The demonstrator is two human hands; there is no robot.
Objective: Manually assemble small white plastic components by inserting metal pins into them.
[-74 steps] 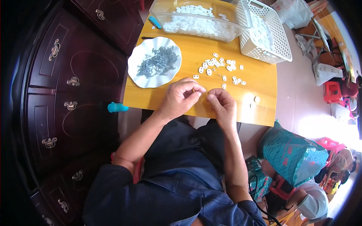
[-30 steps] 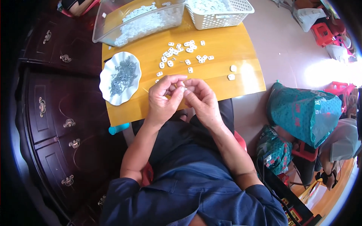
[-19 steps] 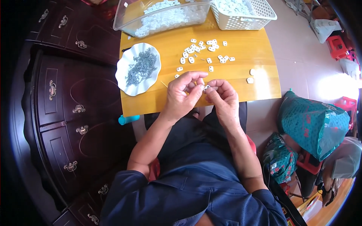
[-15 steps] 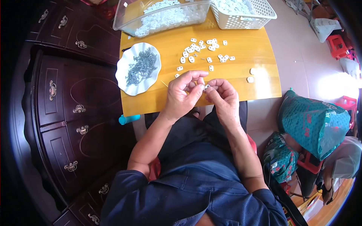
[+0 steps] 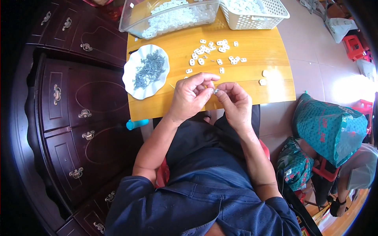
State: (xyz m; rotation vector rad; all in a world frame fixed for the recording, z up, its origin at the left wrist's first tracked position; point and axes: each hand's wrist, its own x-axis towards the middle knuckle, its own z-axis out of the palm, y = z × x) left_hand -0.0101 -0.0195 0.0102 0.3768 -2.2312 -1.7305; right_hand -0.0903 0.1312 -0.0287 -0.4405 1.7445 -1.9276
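Observation:
Over the near edge of the table, my left hand (image 5: 193, 94) and my right hand (image 5: 237, 103) meet fingertip to fingertip. A small white plastic piece (image 5: 216, 91) shows between them, pinched by my right thumb and finger. My left thumb and a finger press together right beside it; whatever they grip is too small to make out. Beyond my hands lie several white two-hole plastic pieces (image 5: 201, 61), with a few tiny screws (image 5: 213, 61) among them. Left of my left hand, a white wavy-rimmed dish (image 5: 129, 76) holds a heap of dark grey screws (image 5: 151, 70).
At the table's far side stand a clear plastic bin (image 5: 132, 26) and a white perforated basket (image 5: 258, 23), both full of white pieces. Dark wooden drawers (image 5: 98, 98) flank the left. Teal bags (image 5: 328, 126) sit on the right, near another person's arm (image 5: 343, 190).
My hands stay together in nearly the same place, with slight finger movement around the white piece. The whole view has shifted a little. At the right, the other person's arm has moved.

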